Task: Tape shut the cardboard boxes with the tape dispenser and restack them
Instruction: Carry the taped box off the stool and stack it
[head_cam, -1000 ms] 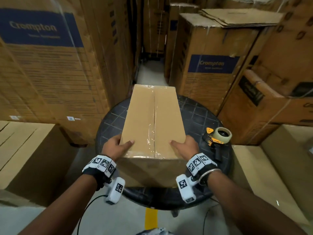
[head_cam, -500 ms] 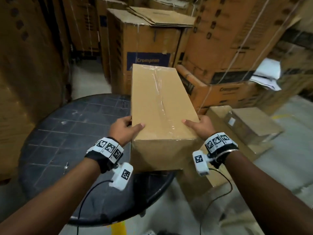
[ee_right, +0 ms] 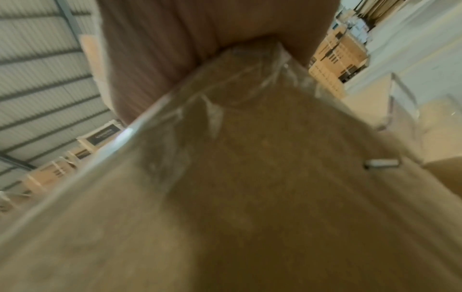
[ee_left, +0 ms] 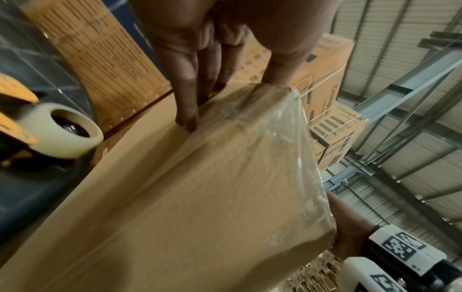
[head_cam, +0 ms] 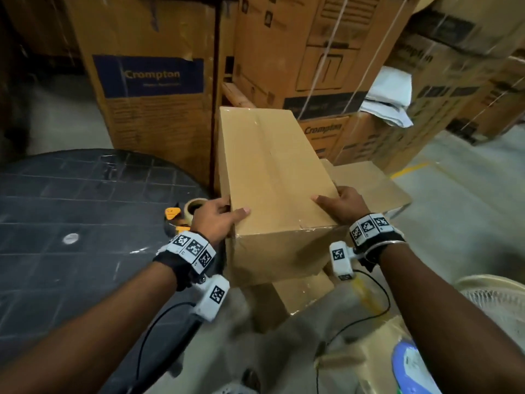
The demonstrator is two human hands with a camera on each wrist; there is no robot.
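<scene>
A long taped cardboard box (head_cam: 272, 177) is held in the air between my hands, to the right of the round black table (head_cam: 71, 211). My left hand (head_cam: 217, 218) grips its near left corner, thumb on top, fingers down the side. My right hand (head_cam: 341, 204) grips the near right corner the same way. Clear tape runs along the top seam and over the near end (ee_left: 250, 158). The tape dispenser (head_cam: 181, 217), yellow and black with a tape roll, lies on the table's right edge behind my left hand. More plain boxes (head_cam: 366, 183) sit low below and to the right.
Tall printed cartons (head_cam: 153, 89) stand stacked behind the table and the box. White paper (head_cam: 389, 98) lies on a carton at the right. A fan grille (head_cam: 494, 297) and a blue-white object (head_cam: 412, 365) are at the lower right. Concrete floor (head_cam: 468, 200) lies to the right.
Both hands have lifted the taped box off the table and carried it to the right, over the low boxes. The view has turned right; the dispenser stays on the table.
</scene>
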